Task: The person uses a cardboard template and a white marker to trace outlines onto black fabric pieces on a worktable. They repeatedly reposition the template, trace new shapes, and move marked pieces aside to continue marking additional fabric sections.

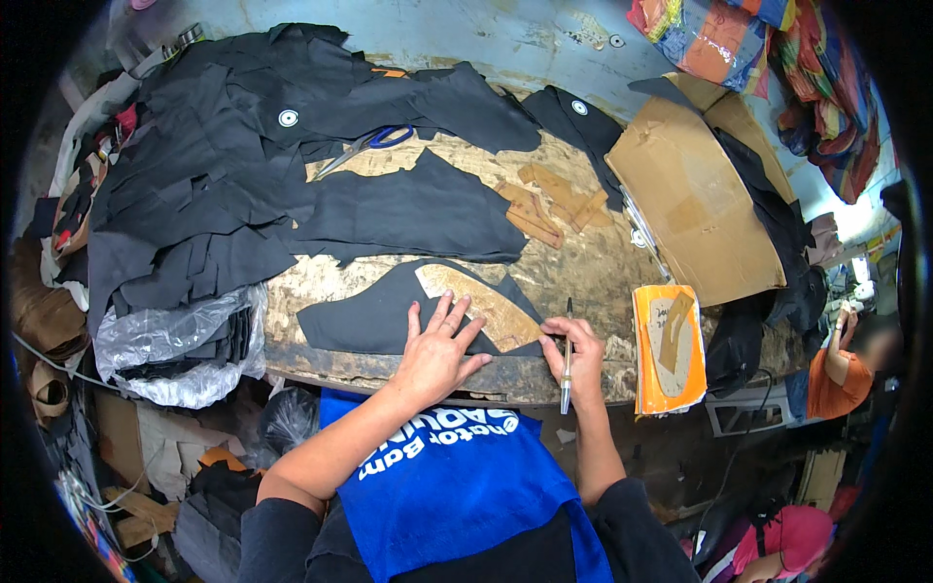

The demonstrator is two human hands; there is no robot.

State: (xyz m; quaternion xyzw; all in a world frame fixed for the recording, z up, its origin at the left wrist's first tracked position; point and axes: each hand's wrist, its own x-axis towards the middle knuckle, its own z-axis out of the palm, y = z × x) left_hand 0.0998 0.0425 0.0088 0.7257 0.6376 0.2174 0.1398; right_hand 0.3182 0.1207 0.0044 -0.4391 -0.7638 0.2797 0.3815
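Note:
On the worn wooden table a piece of black fabric (369, 311) lies flat near the front edge. Over its right part sits a curved tan pattern template (498, 316). My left hand (435, 358) is open, fingers spread, pressing on the template and the fabric beside it. A pen (566, 386) is held upright between the fingers of my right hand (584, 360), its end pointing down toward me. The thumb and fingertips of that hand are at the template's right corner; whether they pinch it, I cannot tell.
Blue-handled scissors (374, 143) lie among heaped black fabric (204, 165). Other tan templates (554, 202) rest farther back. At right are an orange-edged pad (671, 389) and a cardboard box (690, 194). A clear plastic bag (175, 379) holds black pieces at front left. Two people are beyond the right side.

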